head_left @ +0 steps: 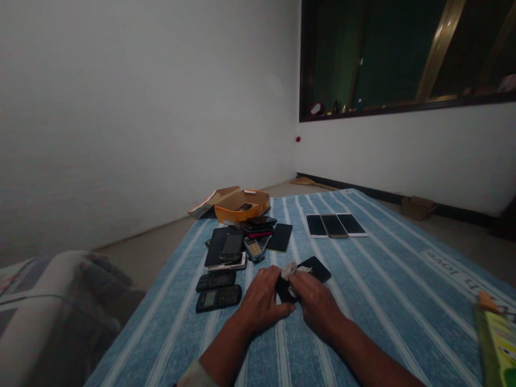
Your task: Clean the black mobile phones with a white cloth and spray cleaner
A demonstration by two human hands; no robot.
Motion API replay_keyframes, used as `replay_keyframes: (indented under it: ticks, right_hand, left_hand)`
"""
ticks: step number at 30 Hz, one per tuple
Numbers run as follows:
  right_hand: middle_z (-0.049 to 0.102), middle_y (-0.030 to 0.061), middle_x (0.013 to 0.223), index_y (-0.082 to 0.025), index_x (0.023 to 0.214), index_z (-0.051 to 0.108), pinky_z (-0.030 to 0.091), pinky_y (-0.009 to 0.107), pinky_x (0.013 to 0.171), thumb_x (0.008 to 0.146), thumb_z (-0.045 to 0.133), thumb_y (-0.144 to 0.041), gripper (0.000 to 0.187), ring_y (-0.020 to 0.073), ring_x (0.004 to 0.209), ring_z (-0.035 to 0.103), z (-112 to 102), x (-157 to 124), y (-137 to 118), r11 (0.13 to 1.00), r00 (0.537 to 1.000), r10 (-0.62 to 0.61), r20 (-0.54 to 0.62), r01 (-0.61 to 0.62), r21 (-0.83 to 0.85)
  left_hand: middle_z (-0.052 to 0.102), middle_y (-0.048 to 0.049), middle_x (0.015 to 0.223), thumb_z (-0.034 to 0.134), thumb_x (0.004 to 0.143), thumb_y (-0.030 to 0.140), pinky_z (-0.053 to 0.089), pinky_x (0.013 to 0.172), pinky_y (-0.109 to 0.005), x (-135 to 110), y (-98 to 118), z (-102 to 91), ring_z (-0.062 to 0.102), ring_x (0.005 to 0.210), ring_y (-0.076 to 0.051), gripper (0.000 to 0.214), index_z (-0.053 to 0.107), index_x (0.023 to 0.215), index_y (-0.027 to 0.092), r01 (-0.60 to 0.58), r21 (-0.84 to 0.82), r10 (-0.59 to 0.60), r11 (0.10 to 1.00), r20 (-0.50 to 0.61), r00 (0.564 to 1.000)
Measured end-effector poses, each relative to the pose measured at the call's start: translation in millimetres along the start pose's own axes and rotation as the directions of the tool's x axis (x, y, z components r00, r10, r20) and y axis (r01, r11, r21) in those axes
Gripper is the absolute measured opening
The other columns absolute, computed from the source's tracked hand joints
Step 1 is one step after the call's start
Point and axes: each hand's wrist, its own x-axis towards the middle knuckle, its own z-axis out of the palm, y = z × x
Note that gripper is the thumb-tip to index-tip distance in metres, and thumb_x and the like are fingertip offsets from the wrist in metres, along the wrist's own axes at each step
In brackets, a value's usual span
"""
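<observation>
In the head view a whitish crumpled cloth or tissue point(289, 270) is pinched in my right hand point(318, 303), pressed against a black phone point(285, 293). My left hand point(262, 298) grips that phone's left side, its thumb along the near edge. Past my right fingers lies a dark flat phone-like piece point(316, 267); the hand hides whether it belongs to the same phone. Left of my hands, two black keypad phones point(219, 298) lie side by side. Beyond them are several stacked phones point(231, 246), a small blue keypad phone point(253, 248) and a dark slab phone point(280, 237).
An orange box point(242, 214) with its lid open stands at the far left edge of the blue striped cloth point(387, 301). Three white- or gold-framed phones point(335, 226) form a row at the back right. A yellow-green packet point(500, 344) sits at the right edge.
</observation>
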Motion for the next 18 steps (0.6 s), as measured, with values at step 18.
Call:
replay_keyframes:
  ticks: [18]
  right_hand:
    - [0.062,0.0121,0.119,-0.017,0.113,0.064,0.047,0.038,0.100,0.074,0.047,0.006,0.048,0.0231,0.115,0.056,-3,3,-1,1.000,0.994,0.025,0.108,-0.026,0.006]
  left_hand:
    - [0.056,-0.0218,0.132,0.082,0.060,0.037,0.043,0.104,-0.055,0,-4,4.6,0.052,0.123,-0.038,0.066,0.060,0.116,0.011,0.060,0.111,-0.060,0.992,-0.002,0.998]
